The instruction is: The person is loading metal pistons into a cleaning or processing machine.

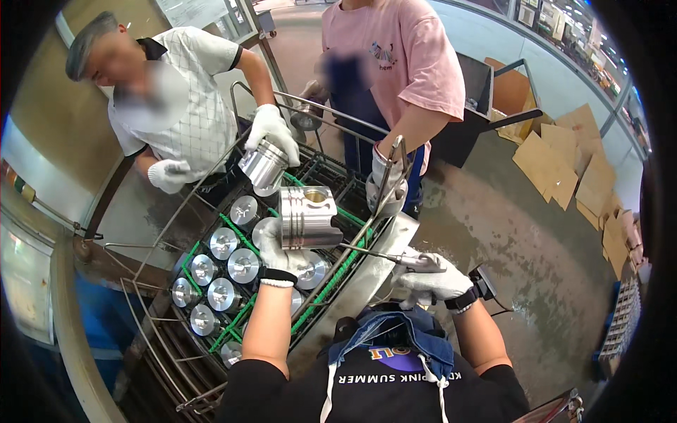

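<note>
My left hand (281,258), in a white glove, holds a shiny metal piston (307,216) up over a wire basket (185,326). My right hand (431,276), also gloved, grips a thin metal air nozzle (384,256) whose tip points at the piston's lower side. In the basket stand several more pistons (224,269) in rows between green dividers. Across the basket a person in a white shirt holds another piston (263,164) in a gloved hand (271,128).
A second person in a pink shirt and blue apron stands at the far side, one gloved hand (384,185) on the basket's wire handle. Flattened cardboard (564,158) lies on the wet concrete floor to the right. A dark bin (471,92) stands behind.
</note>
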`<state>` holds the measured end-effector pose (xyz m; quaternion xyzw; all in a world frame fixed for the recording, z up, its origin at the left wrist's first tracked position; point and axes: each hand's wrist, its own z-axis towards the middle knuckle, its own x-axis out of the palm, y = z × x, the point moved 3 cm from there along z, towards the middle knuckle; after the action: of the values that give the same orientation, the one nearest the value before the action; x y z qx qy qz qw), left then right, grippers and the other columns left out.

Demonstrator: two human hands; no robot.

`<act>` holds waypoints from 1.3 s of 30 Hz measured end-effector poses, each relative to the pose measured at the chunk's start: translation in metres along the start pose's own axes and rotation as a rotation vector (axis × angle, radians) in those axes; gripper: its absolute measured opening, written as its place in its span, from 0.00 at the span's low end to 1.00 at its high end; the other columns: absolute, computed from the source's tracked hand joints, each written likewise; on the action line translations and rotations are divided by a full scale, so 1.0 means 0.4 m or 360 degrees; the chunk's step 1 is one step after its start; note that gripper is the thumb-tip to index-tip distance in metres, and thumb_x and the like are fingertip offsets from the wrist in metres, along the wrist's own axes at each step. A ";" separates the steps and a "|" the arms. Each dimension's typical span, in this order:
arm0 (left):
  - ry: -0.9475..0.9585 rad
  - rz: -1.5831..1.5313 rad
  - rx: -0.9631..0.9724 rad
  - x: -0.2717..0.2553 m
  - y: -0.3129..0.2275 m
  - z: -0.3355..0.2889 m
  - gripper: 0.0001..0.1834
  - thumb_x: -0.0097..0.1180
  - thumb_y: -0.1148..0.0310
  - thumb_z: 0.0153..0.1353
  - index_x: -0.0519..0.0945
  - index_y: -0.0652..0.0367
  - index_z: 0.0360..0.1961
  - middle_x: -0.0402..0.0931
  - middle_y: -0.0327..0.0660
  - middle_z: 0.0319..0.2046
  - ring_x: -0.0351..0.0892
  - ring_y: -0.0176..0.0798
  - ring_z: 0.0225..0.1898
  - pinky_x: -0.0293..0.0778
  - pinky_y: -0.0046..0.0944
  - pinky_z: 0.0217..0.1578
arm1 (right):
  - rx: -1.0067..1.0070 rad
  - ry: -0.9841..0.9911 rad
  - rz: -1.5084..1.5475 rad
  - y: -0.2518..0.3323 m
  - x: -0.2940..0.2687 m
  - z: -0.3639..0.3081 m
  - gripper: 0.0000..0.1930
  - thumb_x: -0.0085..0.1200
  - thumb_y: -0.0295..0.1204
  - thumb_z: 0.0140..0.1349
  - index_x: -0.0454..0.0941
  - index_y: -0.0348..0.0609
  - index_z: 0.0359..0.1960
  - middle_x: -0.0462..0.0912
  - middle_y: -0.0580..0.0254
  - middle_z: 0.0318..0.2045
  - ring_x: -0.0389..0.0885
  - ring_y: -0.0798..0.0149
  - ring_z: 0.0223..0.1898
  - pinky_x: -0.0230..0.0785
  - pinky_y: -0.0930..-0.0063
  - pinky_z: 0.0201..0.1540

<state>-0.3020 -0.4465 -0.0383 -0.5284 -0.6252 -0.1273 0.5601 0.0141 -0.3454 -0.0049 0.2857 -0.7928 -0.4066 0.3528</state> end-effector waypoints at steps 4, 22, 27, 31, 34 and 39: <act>0.0381 0.0210 -0.0042 0.021 0.012 -0.005 0.21 0.52 0.64 0.55 0.78 0.66 0.47 0.81 0.49 0.46 0.81 0.50 0.48 0.73 0.56 0.56 | -0.0191 -0.0218 0.0386 0.007 -0.018 0.030 0.21 0.62 0.24 0.57 0.74 0.33 0.52 0.83 0.57 0.37 0.81 0.72 0.27 0.75 0.77 0.23; 0.0533 -0.0305 0.0053 0.053 -0.065 -0.049 0.27 0.57 0.63 0.54 0.74 0.61 0.55 0.78 0.48 0.52 0.78 0.51 0.53 0.69 0.60 0.59 | -0.0174 0.0066 0.0047 0.056 0.059 0.019 0.17 0.63 0.26 0.55 0.79 0.34 0.46 0.82 0.55 0.30 0.78 0.69 0.17 0.72 0.79 0.18; 0.0613 -0.0216 0.0207 0.049 -0.102 -0.050 0.30 0.62 0.67 0.51 0.72 0.63 0.57 0.78 0.48 0.52 0.79 0.50 0.52 0.73 0.56 0.57 | -0.0084 -0.0014 -0.0059 0.054 0.063 0.007 0.12 0.64 0.30 0.55 0.82 0.34 0.36 0.85 0.57 0.30 0.80 0.71 0.19 0.70 0.83 0.19; 0.0664 -0.0397 0.0221 0.059 -0.134 -0.080 0.30 0.59 0.57 0.57 0.71 0.62 0.58 0.77 0.49 0.53 0.79 0.53 0.50 0.76 0.58 0.52 | 0.0009 0.0056 0.0178 0.047 0.054 0.035 0.16 0.67 0.29 0.53 0.81 0.34 0.42 0.86 0.55 0.35 0.83 0.68 0.25 0.74 0.79 0.23; 0.0321 -0.0237 0.0602 0.046 -0.161 -0.061 0.32 0.56 0.46 0.60 0.76 0.64 0.53 0.79 0.51 0.51 0.80 0.54 0.48 0.79 0.54 0.48 | -0.0128 -0.0027 -0.0178 -0.017 0.012 0.066 0.16 0.64 0.28 0.54 0.80 0.35 0.44 0.84 0.61 0.33 0.81 0.70 0.22 0.72 0.80 0.21; 0.0408 -0.0026 0.0507 0.093 -0.173 -0.097 0.32 0.47 0.44 0.65 0.77 0.66 0.51 0.78 0.52 0.51 0.77 0.51 0.53 0.72 0.54 0.56 | 0.0156 0.0049 -0.0028 0.043 0.064 0.038 0.17 0.65 0.30 0.55 0.81 0.38 0.46 0.84 0.64 0.33 0.80 0.73 0.30 0.75 0.77 0.37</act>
<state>-0.3286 -0.4848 0.0358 -0.4076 -0.5654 -0.0976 0.7104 -0.0157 -0.3489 0.0119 0.3158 -0.8038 -0.3658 0.3469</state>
